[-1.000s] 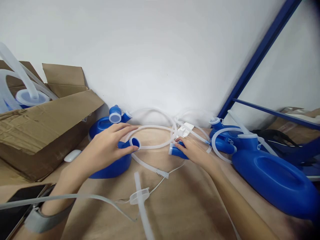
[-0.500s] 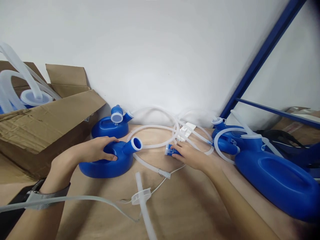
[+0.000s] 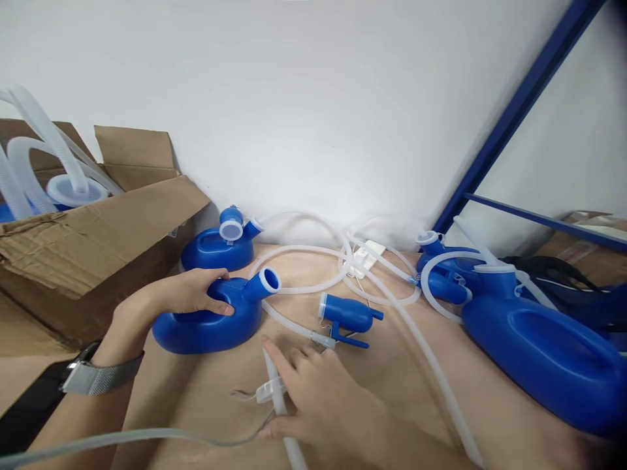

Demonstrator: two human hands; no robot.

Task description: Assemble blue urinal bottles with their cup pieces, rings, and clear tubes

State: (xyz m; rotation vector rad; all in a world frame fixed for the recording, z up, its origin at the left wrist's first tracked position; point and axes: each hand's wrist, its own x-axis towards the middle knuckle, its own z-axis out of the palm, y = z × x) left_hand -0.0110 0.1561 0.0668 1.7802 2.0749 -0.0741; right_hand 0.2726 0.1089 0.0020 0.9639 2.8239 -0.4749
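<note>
My left hand (image 3: 196, 292) is wrapped around the handle of a blue plastic urinal bottle (image 3: 215, 334), whose spout with a white rim stands uncapped and tilts to the right. My right hand (image 3: 318, 398), fingers spread, is over a translucent tube (image 3: 271, 365) with a clear cap (image 3: 266, 391) on it. Its index finger reaches along the tube's top end and its thumb is near the tube lower down; a firm grasp does not show. A blue cup-shaped urinal head (image 3: 347, 313) with a white rim lies on its side just beyond the right hand.
An open cardboard box (image 3: 98, 241) with tubes and bottles stands at left. Another blue bottle (image 3: 215, 248) sits behind mine, and a large one (image 3: 539, 346) lies at right. Coiled clear tubing (image 3: 313, 250) and a white power strip (image 3: 367, 256) are near the wall.
My right hand has let go of the blue urinal head, which now lies on the table, and has moved down and left to the capped tube. My left hand stays on the bottle.
</note>
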